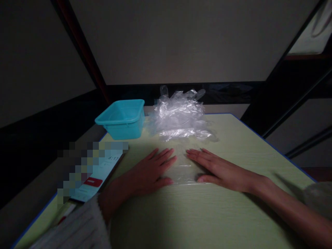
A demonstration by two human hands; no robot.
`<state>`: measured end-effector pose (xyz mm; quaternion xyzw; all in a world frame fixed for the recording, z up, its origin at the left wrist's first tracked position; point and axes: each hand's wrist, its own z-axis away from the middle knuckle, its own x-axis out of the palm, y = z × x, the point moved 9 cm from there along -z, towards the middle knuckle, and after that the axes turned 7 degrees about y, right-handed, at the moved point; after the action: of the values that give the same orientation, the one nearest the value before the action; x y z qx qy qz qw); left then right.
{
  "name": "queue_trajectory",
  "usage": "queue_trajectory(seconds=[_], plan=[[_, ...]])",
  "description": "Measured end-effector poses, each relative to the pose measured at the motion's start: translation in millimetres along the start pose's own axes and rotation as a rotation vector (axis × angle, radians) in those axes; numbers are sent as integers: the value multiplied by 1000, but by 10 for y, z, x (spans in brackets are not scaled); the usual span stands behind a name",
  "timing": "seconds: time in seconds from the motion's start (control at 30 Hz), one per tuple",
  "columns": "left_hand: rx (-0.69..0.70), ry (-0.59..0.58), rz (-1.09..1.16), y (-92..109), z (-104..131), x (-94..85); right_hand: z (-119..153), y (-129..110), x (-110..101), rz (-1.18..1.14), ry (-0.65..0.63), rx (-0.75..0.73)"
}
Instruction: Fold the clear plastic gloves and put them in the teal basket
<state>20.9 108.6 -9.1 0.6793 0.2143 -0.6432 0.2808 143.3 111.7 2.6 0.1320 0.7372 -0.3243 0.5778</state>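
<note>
A thin, clear disposable plastic glove [183, 174] lies flattened on the table in front of me. My left hand [153, 169] rests flat at its left side, fingers spread. From the right, my right hand [211, 167] lies palm down on the other side, fingers stretched out and thumb apart. Neither hand grips anything. Just beyond my fingertips sits a crinkled heap of clear plastic gloves [180, 114], with a few finger shapes sticking out at its top.
A turquoise plastic basket [124, 129] stands at the back left of the pale table [181, 221]. Left of my left hand lies a lit phone or tablet [101, 176], partly blurred out. A dark-framed panel [178, 45] rises behind the table.
</note>
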Motion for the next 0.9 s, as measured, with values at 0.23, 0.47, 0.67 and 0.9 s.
queue_trajectory(seconds=[0.23,0.47,0.67,0.9], plan=[[-116,32,-54,-186,-7,-14,11,12,-19,-3,-18,9],[-99,65,-10,-154,9,-69,5,-5,-57,-9,11,3],[-51,-34,37,-91,22,-11,5,21,-33,-5,2,9],[-50,-72,55,-103,0,24,13,49,1,6,-25,26]])
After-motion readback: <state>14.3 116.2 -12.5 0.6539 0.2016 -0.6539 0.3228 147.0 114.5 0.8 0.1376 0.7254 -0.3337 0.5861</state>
